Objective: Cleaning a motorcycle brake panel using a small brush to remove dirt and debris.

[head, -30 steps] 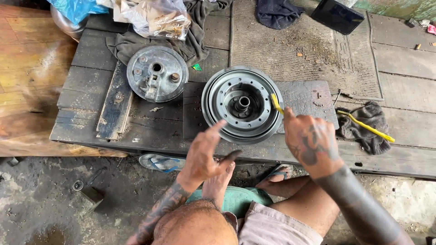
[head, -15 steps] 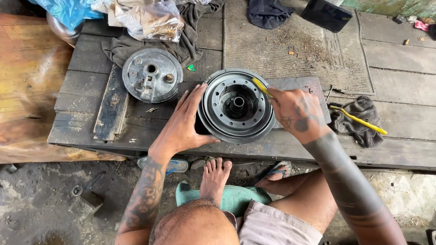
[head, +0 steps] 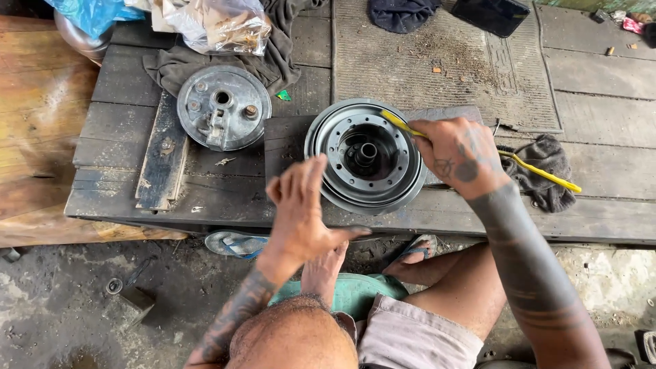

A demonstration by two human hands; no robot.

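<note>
I see my right hand (head: 456, 158) with fingers curled around a yellow tool (head: 540, 172), its tip on the rim of the drum (head: 369, 157) lying on the wooden platform (head: 205, 198). My left hand (head: 301, 208) hovers beside it, fingers straight and together, empty.

- Brake plate (head: 223, 108) laid flat on planks (head: 137, 157).
- Dark rag (head: 543, 171) seen at right.
- Plastic bag (head: 219, 24) heaped on cloth (head: 273, 65).
- Mat (head: 444, 48) spread behind.
</note>
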